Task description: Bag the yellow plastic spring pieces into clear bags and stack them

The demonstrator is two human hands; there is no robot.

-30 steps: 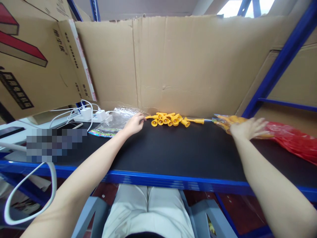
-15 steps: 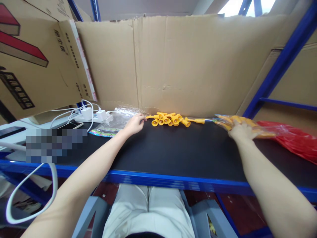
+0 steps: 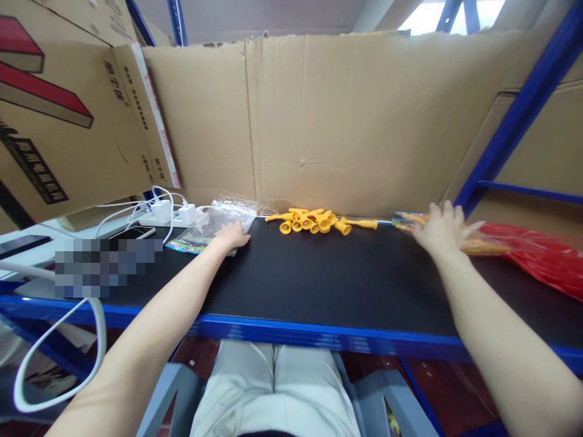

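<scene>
Head view: the left hand [image 3: 231, 235] rests palm down on the near side of a clear plastic bag [image 3: 200, 233], its fingers loosely bent; whether they pinch the film cannot be told. The right hand [image 3: 443, 232] is open, fingers and thumb spread, over a bag of yellow parts [image 3: 485, 246] that shows on either side of it. Between the two hands, well apart from both, a pile of yellow trumpet-shaped pieces [image 3: 306, 223] lies on the black worktop [image 3: 328, 279]. Red plastic [image 3: 542, 258] lies right of the right hand.
</scene>
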